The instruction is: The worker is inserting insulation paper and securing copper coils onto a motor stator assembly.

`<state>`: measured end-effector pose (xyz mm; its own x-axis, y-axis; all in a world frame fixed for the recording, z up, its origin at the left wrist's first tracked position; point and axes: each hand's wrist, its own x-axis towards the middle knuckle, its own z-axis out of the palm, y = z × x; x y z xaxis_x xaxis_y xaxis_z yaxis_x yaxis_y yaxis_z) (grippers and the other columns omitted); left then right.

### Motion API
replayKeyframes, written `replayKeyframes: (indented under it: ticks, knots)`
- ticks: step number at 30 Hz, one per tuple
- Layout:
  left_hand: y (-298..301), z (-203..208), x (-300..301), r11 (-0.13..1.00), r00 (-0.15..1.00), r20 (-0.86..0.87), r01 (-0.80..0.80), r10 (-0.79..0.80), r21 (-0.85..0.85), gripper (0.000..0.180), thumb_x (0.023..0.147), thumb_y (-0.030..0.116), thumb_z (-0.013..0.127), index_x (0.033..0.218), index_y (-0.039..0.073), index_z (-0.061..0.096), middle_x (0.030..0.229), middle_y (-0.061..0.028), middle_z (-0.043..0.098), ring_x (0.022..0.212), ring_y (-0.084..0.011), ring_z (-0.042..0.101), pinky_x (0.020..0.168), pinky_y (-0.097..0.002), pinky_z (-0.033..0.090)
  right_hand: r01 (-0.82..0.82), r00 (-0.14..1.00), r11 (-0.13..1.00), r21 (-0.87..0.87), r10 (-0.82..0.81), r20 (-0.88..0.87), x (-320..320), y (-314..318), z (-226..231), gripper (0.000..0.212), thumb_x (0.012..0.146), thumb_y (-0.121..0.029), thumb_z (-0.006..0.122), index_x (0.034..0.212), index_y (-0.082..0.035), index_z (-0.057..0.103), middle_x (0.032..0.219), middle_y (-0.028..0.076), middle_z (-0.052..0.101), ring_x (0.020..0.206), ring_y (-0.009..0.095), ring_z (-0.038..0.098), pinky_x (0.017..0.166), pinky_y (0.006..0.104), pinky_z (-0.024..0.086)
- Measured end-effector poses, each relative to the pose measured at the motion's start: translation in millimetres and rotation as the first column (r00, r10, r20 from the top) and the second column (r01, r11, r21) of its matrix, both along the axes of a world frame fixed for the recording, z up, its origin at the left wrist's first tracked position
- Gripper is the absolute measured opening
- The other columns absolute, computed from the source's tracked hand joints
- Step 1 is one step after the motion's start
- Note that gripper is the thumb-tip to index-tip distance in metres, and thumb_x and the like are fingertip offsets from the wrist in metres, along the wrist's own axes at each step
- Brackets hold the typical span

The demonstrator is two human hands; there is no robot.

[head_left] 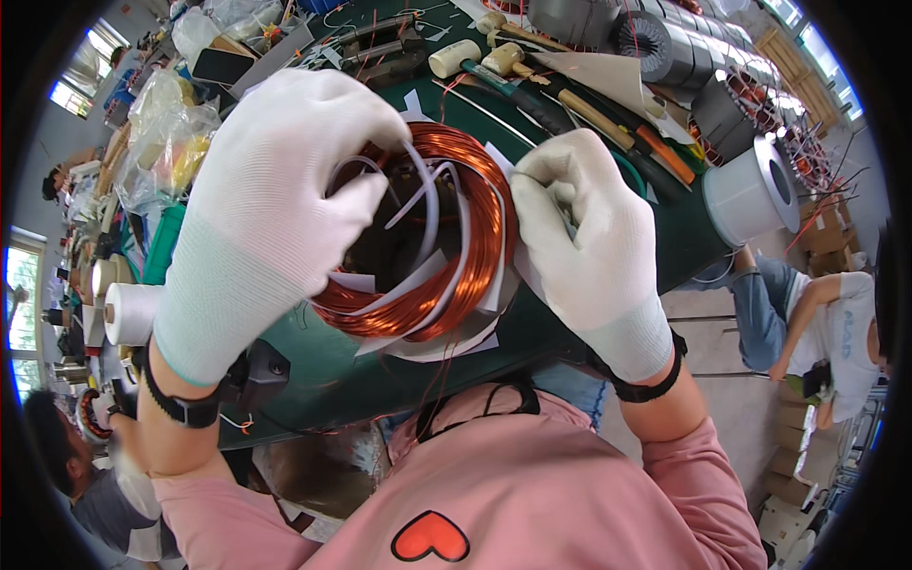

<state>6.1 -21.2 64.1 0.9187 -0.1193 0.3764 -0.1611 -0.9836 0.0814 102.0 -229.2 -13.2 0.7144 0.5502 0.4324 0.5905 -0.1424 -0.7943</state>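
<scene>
Both hands wear white knitted gloves. In front of me lies a stator wound with a thick ring of orange copper wire (pixel 489 237), with white insulating paper (pixel 427 271) sticking out around it. My left hand (pixel 271 180) reaches over the ring's left side, thumb and forefinger closed around a thin white strip (pixel 432 204) that loops and crosses inside the opening. At the ring's right edge, my right hand (pixel 598 247) has its fingers curled in beside the paper. Whatever sits in those fingers is mostly hidden.
Beyond the ring lie mallets (pixel 456 59), wooden-handled tools (pixel 594 119) and grey stator cores (pixel 665 47). A white spool (pixel 750 195) stands right, a thread reel (pixel 131 313) left. Plastic bags (pixel 171 133) crowd the left. One person (pixel 826 332) is at right, another (pixel 85 465) lower left.
</scene>
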Motion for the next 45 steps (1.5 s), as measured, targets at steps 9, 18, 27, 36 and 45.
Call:
replayKeyframes:
  ticks: [9,18,27,36,45]
  knots:
    - [4,-9,-13,0.99,0.99,0.037,0.138,-0.139,0.015,0.026,0.075,-0.009,0.057,0.093,0.003,0.072,0.095,-0.0119,0.07,0.095,-0.0335,0.065,0.098,-0.0443,0.048,0.021,0.999,0.997,-0.068,-0.024,-0.049,-7,-3,7,0.007,0.1,0.0,0.06,0.107,0.002,0.058,0.091,0.001,0.064,0.082,0.004,0.056,0.075,0.0209,0.048]
    - [25,-35,24,0.721,0.99,-0.111,-0.141,0.088,-0.678,0.029,0.105,0.015,0.047,0.11,-0.003,0.069,0.104,-0.0071,0.073,0.098,-0.0126,0.068,0.093,-0.0276,0.052,-0.046,0.992,0.995,-0.092,0.034,-0.124,1,4,16,0.001,0.101,-0.001,0.06,0.101,-0.001,0.06,0.072,0.002,0.059,0.063,0.003,0.052,0.059,0.022,0.046]
    - [-3,-33,22,0.786,0.973,-0.048,-0.212,0.227,-0.581,0.04,0.106,0.034,0.055,0.112,-0.003,0.07,0.084,-0.0109,0.071,0.074,-0.0128,0.064,0.07,-0.0293,0.051,-0.025,0.999,0.999,-0.024,0.025,-0.035,17,14,9,0.005,0.1,0.0,0.061,0.103,0.002,0.063,0.091,0.0,0.061,0.079,0.002,0.052,0.072,0.019,0.045]
    - [18,-65,37,0.564,0.996,-0.082,-0.055,-0.023,-0.824,0.034,0.108,0.026,0.052,0.114,-0.001,0.071,0.098,-0.0097,0.075,0.087,-0.0144,0.069,0.082,-0.0288,0.053,0.118,0.99,0.991,0.064,-0.122,0.067,5,-9,-17,0.011,0.1,-0.006,0.065,0.108,0.002,0.065,0.105,0.005,0.062,0.093,0.011,0.061,0.088,0.0267,0.049]
    - [28,-1,-3,0.457,0.91,-0.413,-0.349,-0.046,-0.819,0.034,0.108,0.025,0.051,0.114,-0.002,0.071,0.087,-0.0125,0.071,0.071,-0.0142,0.064,0.068,-0.0302,0.051,0.029,0.985,0.992,-0.125,-0.049,-0.165,5,24,25,0.005,0.101,-0.003,0.063,0.105,-0.001,0.065,0.097,0.0,0.063,0.083,0.005,0.056,0.079,0.0193,0.045]
